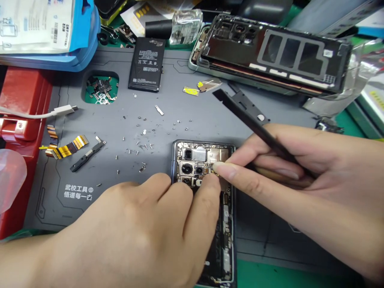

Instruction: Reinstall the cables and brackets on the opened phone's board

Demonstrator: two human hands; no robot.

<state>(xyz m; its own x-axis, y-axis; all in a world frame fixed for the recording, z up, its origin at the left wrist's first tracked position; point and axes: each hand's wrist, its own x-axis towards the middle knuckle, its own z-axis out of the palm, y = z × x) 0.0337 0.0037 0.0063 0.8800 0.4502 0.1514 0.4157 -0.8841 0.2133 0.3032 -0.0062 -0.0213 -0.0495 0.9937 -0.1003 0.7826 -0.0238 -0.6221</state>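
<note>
An opened phone (204, 160) lies on the grey repair mat (180, 120), its camera modules and board exposed. My left hand (144, 232) rests over the phone's lower left, fingers curled, with fingertips pressing on the board beside the cameras. My right hand (303, 180) comes in from the right, closed on a black spudger (255, 124) that slants up and left. Its thumb and forefinger pinch at a small part on the board where both hands meet.
Several loose screws (141, 140) are scattered on the mat. A black battery (147, 64), a flex cable (67, 148), a black bracket (87, 156), a white USB cable (63, 111), a second opened phone back (276, 52) and a red box (21, 104) surround the work.
</note>
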